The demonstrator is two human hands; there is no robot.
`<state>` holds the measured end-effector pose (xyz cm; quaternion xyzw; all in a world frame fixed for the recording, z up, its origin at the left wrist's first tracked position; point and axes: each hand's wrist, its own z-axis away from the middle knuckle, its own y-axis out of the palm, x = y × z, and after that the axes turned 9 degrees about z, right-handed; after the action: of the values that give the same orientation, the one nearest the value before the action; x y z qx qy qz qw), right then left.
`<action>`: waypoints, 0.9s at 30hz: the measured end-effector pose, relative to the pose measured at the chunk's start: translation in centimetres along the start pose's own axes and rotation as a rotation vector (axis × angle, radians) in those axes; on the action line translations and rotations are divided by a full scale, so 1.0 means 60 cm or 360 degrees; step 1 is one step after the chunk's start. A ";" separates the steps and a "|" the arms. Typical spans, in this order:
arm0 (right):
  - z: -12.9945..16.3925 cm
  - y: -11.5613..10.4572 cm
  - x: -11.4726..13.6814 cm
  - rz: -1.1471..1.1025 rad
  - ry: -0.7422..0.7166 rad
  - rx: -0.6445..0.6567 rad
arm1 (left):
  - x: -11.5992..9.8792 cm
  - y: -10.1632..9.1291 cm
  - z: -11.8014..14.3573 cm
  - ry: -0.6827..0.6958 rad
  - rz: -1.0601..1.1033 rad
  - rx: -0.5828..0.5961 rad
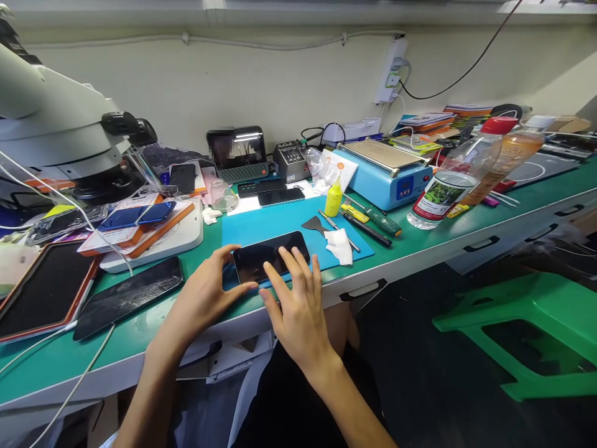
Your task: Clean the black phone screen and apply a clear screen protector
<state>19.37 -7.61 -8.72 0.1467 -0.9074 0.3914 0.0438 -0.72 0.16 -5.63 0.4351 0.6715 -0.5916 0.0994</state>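
Observation:
A black-screened smartphone is tilted slightly at the front edge of a blue mat. My left hand grips its left end, thumb along the near edge and fingers at the far corner. Over the right part of the screen lies my right hand, fingers stretched out and apart, the fingertips on the glass. Just right of the phone are a crumpled white tissue, a dark flat scraper and a thin metal pen-like tool. A yellow squeeze bottle stands behind them.
Left, a cracked phone and a tablet lie under cables, below a microscope. Right are a green screwdriver, a blue heating plate and a plastic bottle. A green stool stands on the floor.

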 end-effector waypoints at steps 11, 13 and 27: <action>-0.003 -0.013 -0.012 -0.0087 -0.0024 0.0013 | 0.000 -0.001 0.000 0.0024 -0.0026 -0.0003; -0.009 -0.017 -0.028 -0.0035 0.0108 -0.0055 | -0.001 -0.002 0.000 0.0023 -0.0043 0.0003; -0.008 -0.001 0.003 -0.0037 -0.0105 0.0079 | 0.000 0.001 0.001 0.0150 -0.0060 0.0002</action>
<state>19.19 -7.36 -8.30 0.1709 -0.8967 0.4081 0.0147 -0.73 0.10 -5.70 0.4498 0.6830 -0.5727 0.0562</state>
